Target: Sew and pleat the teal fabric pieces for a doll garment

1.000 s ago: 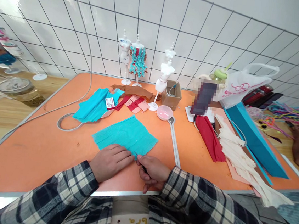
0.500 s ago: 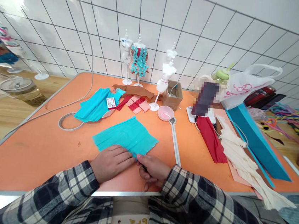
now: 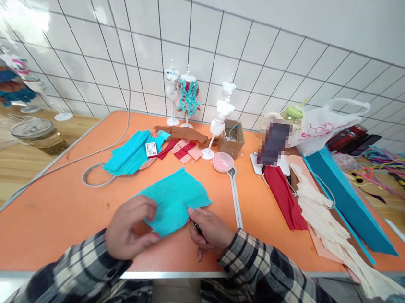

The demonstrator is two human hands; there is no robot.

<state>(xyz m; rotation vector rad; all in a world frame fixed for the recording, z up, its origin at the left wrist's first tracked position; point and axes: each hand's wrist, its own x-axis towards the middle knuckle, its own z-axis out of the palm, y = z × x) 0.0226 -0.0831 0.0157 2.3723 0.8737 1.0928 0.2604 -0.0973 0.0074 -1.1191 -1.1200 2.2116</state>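
A teal sheet of crepe paper [image 3: 180, 192] lies on the orange table in front of me. At its left edge my left hand [image 3: 132, 226] is raised, thumb and fingers apart, slightly blurred; whether it touches the sheet I cannot tell. My right hand [image 3: 212, 230] is closed round a slim dark tool [image 3: 197, 228], its thin tip over the sheet's right part. Most of the tool is hidden in the fingers, so its exact kind does not show.
Behind the sheet are folded teal paper [image 3: 129, 156], a tape roll [image 3: 96, 175], a pink bowl [image 3: 223, 162], small white dress forms [image 3: 221, 112] and a cardboard box [image 3: 233, 142]. To the right lie red paper [image 3: 284, 198], cream paper [image 3: 315, 211] and a grey spoon-like tool [image 3: 235, 198].
My left hand has come off the sheet, moving left and turning with its fingers apart. The sheet has turned and its near corner now reaches closer to me. My right hand keeps the tool.
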